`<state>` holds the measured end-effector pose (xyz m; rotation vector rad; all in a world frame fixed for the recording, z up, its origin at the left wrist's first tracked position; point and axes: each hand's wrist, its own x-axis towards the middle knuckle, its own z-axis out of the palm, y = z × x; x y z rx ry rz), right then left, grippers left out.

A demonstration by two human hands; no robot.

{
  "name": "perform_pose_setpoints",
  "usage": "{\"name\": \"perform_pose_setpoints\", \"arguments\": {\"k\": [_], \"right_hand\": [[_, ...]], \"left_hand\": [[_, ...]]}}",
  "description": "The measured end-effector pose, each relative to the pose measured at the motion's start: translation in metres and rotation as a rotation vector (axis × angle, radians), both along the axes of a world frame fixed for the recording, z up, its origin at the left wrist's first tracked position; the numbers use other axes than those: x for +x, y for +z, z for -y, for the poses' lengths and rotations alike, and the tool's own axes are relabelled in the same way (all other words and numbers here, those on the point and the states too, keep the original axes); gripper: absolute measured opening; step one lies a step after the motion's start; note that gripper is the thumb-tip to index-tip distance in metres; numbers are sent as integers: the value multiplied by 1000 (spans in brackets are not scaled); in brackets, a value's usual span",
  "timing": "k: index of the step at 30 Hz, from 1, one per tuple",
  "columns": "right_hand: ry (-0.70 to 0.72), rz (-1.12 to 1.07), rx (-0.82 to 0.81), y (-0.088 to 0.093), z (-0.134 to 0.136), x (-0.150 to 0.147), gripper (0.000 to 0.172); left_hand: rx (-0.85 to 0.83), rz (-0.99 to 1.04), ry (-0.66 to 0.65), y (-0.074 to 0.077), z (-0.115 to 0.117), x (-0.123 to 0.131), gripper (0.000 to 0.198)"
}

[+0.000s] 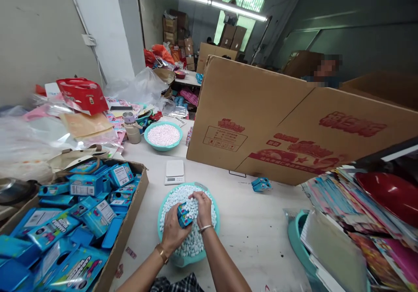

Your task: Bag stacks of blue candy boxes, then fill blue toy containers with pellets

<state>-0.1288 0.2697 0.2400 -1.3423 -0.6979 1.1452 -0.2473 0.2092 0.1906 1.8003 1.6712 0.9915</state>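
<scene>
My left hand [173, 231] is wrapped round a small blue candy box [184, 215], tilted over a turquoise basin [161, 233]. Small pale candies [192, 245] fill the basin. My right hand [202, 205] is closed beside the box's upper end, fingers curled over a cluster of the candies; its palm side is hidden. Behind the basin sits a white kitchen scale [174, 172]. To the left, an open carton [132, 211] holds many blue candy boxes [86, 213] in a loose heap.
A large cardboard box [261, 122] lies across the table's far right, with a crumpled blue pack [261, 184] before it. Another basin [163, 147] of pale pink candies and a bottle [132, 128] stand behind the scale. Stacked printed packaging [346, 205] lines the right. A person is partly visible beyond.
</scene>
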Motion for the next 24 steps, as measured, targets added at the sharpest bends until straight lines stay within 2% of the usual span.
{"name": "perform_pose_setpoints", "arguments": {"k": [6, 11, 20, 24], "right_hand": [[69, -10, -1, 0, 2, 0, 25], [64, -17, -13, -6, 10, 6, 22], [31, 103, -1, -20, 14, 6, 19], [-1, 153, 8, -26, 15, 4, 20]], "left_hand": [[24, -42, -44, -3, 2, -9, 66], [8, -44, -87, -4, 4, -7, 67], [-91, -49, -139, 17, -4, -1, 63], [-107, -58, -145, 22, -2, 1, 63]]}}
